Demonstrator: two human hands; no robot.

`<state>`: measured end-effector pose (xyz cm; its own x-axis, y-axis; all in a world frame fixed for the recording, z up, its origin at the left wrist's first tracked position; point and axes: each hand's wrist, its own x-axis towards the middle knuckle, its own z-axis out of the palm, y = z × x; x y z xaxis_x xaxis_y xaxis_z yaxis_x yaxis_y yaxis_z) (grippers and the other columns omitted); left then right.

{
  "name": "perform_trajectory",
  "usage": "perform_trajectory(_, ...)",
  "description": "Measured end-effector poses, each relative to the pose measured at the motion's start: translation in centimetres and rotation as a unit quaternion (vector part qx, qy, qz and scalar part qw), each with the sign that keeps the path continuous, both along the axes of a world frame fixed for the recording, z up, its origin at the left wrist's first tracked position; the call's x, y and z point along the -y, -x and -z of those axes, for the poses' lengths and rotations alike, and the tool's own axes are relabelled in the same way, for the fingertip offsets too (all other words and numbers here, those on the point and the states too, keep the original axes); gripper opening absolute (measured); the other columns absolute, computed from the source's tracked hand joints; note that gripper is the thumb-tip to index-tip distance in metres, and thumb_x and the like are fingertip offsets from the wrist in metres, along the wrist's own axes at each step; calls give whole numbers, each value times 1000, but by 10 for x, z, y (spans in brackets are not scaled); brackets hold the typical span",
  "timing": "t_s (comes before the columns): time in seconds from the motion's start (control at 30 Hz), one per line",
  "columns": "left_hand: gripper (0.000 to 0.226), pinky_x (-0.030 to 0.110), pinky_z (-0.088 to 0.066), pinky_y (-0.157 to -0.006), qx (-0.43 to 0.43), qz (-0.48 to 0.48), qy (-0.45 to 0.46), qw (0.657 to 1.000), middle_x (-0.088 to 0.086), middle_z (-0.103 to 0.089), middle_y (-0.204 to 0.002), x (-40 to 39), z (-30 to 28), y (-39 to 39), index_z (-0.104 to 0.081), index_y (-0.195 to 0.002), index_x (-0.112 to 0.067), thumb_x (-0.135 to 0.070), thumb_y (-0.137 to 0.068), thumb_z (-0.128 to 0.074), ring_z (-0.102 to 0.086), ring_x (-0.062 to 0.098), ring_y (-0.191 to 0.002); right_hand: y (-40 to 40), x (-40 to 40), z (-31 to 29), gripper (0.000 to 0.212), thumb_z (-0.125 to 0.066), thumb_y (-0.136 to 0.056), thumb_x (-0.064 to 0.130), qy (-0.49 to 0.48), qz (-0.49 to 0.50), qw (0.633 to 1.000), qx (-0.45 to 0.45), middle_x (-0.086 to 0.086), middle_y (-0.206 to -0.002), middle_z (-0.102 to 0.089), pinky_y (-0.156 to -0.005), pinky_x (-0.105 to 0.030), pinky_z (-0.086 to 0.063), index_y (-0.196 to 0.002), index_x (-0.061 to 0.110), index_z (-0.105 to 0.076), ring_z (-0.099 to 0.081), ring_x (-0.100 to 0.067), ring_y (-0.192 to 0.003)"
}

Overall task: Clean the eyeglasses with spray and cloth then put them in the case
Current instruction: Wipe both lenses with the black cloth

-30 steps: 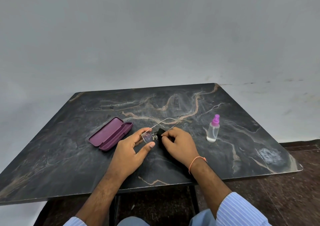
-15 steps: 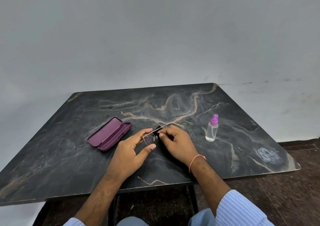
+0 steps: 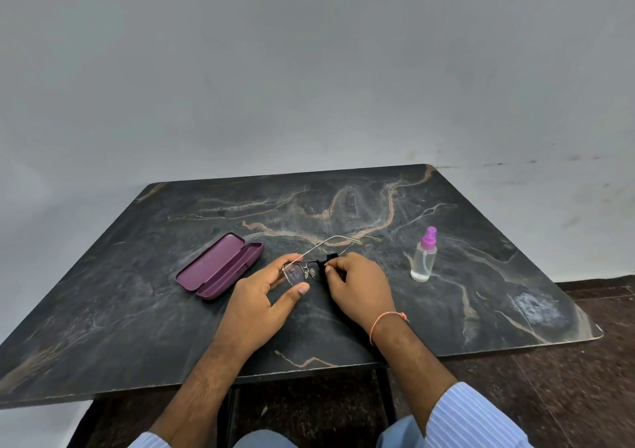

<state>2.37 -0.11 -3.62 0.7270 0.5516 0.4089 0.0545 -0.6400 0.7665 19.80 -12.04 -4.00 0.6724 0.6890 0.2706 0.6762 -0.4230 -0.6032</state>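
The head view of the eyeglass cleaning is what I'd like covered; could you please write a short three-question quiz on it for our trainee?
1. True or false: the purple case lies open on the table.
2. Multiple choice: what does the right hand pinch against the eyeglasses? A) the spray bottle B) a black cloth C) the case lid
3. Short answer: which hand grips the eyeglasses by the lens rim?

Key
1. True. It lies open, with no glasses in it.
2. B. The black cloth is pinched over one lens; the spray bottle stands upright, untouched, to the right.
3. The left hand.
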Motion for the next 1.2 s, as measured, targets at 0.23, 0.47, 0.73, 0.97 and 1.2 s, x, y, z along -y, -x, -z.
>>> perform_trajectory(0.23, 49, 29, -57, -113, 1, -4, 5, 1000, -20, -79, -128, -1, 1, 0, -70, -143, -31, -33, -96, -82, -72, -5, -124, 1, 0, -1, 29, -64, -100, 34, -46, -80, 995, -40, 11, -91, -63, -82, -34, -53, -126, 36, -77, -63, -7, -90)
perform_trajectory(0.47, 51, 28, -58, -111, -3, -3, 2, 1000, -22, -78, -128, 0, -1, 1, -69, -146, -31, -32, -97, -82, -71, -7, -124, 2, 4, -1, 32, -65, -93, 30, -85, -90, 990, -73, 11, -89, -63, -85, -33, -55, -120, 38, -80, -64, -6, -89)
perform_trajectory(0.73, 50, 22, -54, -113, 11, -3, 16, 1000, -24, -77, -129, 2, -2, 1, -70, -144, -29, -36, -95, -81, -70, -7, -125, 2, 3, 0, 19, -68, -85, 36, -35, -11, 998, -42, 10, -80, -61, -78, -32, -52, -96, 31, -83, -62, -11, -81)
perform_trajectory(0.97, 52, 15, -51, -113, 6, 3, 12, 1000, -23, -75, -133, 1, -2, 0, -69, -146, -30, -31, -96, -83, -67, -10, -128, 1, 0, 2, 25, -67, -96, 43, -54, -49, 996, -51, 10, -88, -64, -80, -35, -54, -118, 43, -79, -64, -6, -86)
perform_trajectory(1.2, 53, 14, -50, -112, 7, 2, -4, 1000, -30, -73, -132, 1, -3, 0, -68, -146, -35, -41, -95, -79, -65, -12, -129, 3, 4, 0, 9, -71, -84, 33, -58, -10, 997, -55, 9, -78, -66, -73, -27, -46, -77, 34, -78, -63, -6, -77)
